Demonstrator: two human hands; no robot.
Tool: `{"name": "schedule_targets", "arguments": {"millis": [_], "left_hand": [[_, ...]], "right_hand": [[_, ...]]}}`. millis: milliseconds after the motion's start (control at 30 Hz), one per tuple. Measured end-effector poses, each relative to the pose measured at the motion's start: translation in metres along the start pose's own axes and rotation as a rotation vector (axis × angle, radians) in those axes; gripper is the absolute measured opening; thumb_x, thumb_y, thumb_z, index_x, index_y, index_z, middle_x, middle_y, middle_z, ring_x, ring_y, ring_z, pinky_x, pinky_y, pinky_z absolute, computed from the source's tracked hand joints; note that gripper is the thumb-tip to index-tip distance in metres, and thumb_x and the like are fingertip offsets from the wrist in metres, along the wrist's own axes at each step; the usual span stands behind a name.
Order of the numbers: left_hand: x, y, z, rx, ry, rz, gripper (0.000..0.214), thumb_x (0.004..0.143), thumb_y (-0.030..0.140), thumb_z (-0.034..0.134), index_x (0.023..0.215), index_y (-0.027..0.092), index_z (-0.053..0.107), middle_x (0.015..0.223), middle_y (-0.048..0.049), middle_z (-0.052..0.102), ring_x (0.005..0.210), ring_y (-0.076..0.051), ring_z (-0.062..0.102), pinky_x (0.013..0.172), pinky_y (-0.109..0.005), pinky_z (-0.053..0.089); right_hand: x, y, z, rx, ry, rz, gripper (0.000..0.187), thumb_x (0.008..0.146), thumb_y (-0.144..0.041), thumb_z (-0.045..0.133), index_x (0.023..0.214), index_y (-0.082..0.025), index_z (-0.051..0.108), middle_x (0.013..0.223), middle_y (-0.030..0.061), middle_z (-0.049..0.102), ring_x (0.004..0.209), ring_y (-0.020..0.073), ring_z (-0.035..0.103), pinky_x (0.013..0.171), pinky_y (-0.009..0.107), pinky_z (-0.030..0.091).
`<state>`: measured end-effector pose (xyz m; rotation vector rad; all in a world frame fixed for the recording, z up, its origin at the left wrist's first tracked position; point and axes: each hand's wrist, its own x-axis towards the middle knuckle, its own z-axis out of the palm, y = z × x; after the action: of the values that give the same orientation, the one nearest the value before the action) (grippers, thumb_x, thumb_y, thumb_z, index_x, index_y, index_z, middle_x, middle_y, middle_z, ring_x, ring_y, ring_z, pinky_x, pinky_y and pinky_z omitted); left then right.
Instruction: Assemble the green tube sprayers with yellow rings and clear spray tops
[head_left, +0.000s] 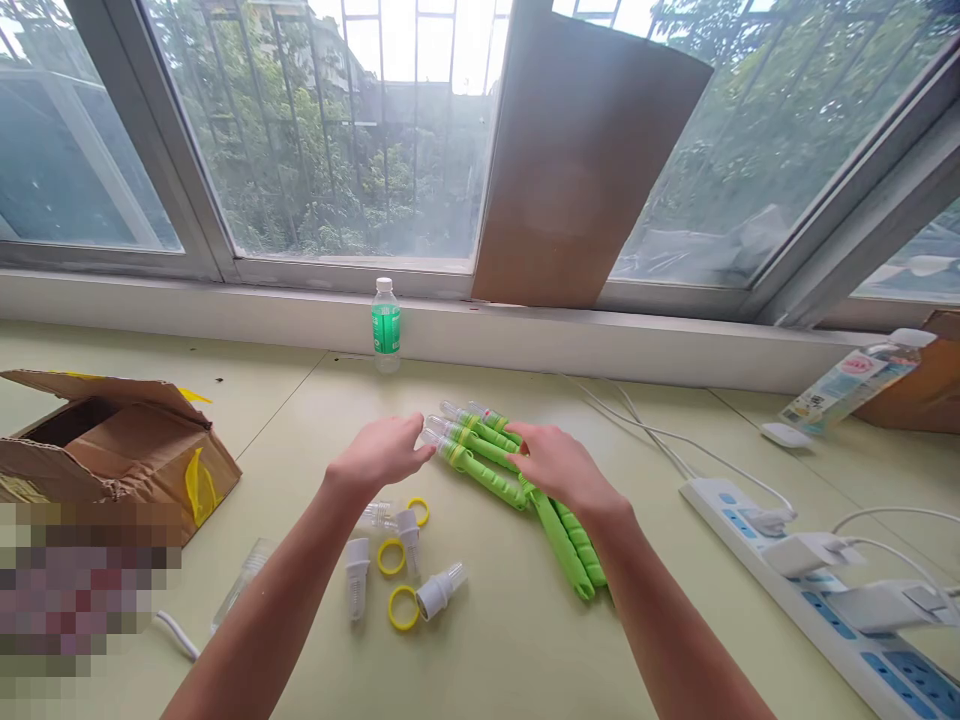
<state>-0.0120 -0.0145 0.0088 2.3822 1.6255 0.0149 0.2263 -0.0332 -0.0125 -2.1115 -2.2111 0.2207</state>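
Observation:
Several bright green ribbed sticks (491, 480) with clear rounded tips and yellow rings lie side by side on the table. At their clear tips is my left hand (382, 452), its thumb and fingers apart; whether it touches a tip is hard to tell. My right hand (562, 465) lies over the other part of the sticks, thumb and forefinger apart against them. Under its wrist, more green pieces (566, 550) point toward me. Closer to me are loose parts: white-and-clear threaded pieces (441, 592), another upright-looking one (357, 580), and yellow rings (403, 608).
An opened cardboard box (150, 430) stands at left, near a clear plastic piece (244, 580) and a white cable (178, 635). A green-labelled bottle (386, 330) stands by the windowsill. At right are a power strip (787, 590) with plugs, cables and another bottle (855, 380).

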Motion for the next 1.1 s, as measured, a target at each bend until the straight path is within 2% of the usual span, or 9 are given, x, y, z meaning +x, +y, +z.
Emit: {"name": "schedule_targets", "arguments": {"millis": [167,300,433,567,700,800,900,1100], "left_hand": [[0.001,-0.001,0.001,0.003,0.007,0.005,0.038,0.090,0.047,0.038,0.110,0.020,0.056,0.103,-0.0096,0.068,0.093,-0.025,0.064,0.068,-0.030,0.043],[0.002,-0.003,0.001,0.010,0.017,0.031,0.031,0.089,0.042,0.042,0.107,0.021,0.056,0.094,-0.0081,0.068,0.087,-0.024,0.063,0.064,-0.029,0.042],[0.002,0.000,-0.003,0.029,0.061,0.085,0.020,0.088,0.021,0.041,0.094,0.022,0.060,0.087,-0.0062,0.066,0.084,-0.021,0.061,0.062,-0.028,0.038],[0.000,0.005,-0.007,0.047,0.074,0.120,0.021,0.084,0.012,0.041,0.074,0.020,0.058,0.076,-0.0062,0.063,0.075,-0.020,0.059,0.057,-0.028,0.033],[0.000,0.003,-0.006,0.054,0.030,0.124,0.019,0.079,0.009,0.046,0.067,0.019,0.057,0.073,-0.0050,0.063,0.071,-0.018,0.059,0.055,-0.026,0.033],[0.000,-0.001,-0.004,0.064,-0.019,0.090,0.013,0.077,0.012,0.052,0.067,0.018,0.058,0.076,-0.0051,0.065,0.071,-0.018,0.060,0.054,-0.026,0.035],[0.002,-0.002,-0.002,0.078,-0.061,0.051,0.005,0.076,0.022,0.060,0.073,0.017,0.061,0.082,-0.0063,0.067,0.074,-0.019,0.062,0.054,-0.026,0.037],[0.003,0.010,0.009,0.084,-0.182,0.063,0.027,0.066,0.036,0.074,0.082,0.018,0.062,0.086,-0.0044,0.068,0.077,-0.020,0.064,0.054,-0.025,0.041]], "right_hand": [[0.005,0.037,-0.010,0.022,-0.001,0.140,0.042,0.084,-0.030,0.053,0.125,-0.022,0.061,0.106,0.0079,0.071,0.093,0.0234,0.064,0.068,0.028,0.041],[0.009,0.067,-0.012,0.048,-0.051,0.247,0.046,0.076,-0.029,0.061,0.121,-0.019,0.062,0.108,0.0102,0.069,0.094,0.0241,0.065,0.069,0.028,0.044],[0.008,0.087,-0.005,0.103,-0.185,0.331,0.057,0.069,-0.033,0.068,0.123,-0.019,0.058,0.095,0.0091,0.070,0.069,0.0201,0.067,0.056,0.028,0.044],[0.009,0.094,0.005,0.144,-0.281,0.390,0.065,0.065,-0.028,0.070,0.126,-0.019,0.052,0.088,0.0066,0.070,0.064,0.0187,0.067,0.053,0.027,0.044],[0.013,0.095,0.011,0.173,-0.345,0.425,0.069,0.065,-0.027,0.071,0.129,-0.017,0.048,0.074,0.0052,0.069,0.065,0.0203,0.068,0.054,0.027,0.046],[0.014,0.096,0.013,0.192,-0.373,0.441,0.070,0.066,-0.029,0.071,0.130,-0.017,0.047,0.073,0.0056,0.069,0.064,0.0205,0.069,0.054,0.027,0.047],[0.015,0.096,0.014,0.206,-0.390,0.451,0.071,0.066,-0.031,0.071,0.131,-0.018,0.045,0.075,0.0062,0.069,0.064,0.0204,0.069,0.054,0.027,0.048],[0.016,0.099,0.018,0.221,-0.404,0.461,0.073,0.064,-0.030,0.071,0.131,-0.019,0.044,0.086,0.0089,0.069,0.062,0.0194,0.068,0.053,0.027,0.049]]}}
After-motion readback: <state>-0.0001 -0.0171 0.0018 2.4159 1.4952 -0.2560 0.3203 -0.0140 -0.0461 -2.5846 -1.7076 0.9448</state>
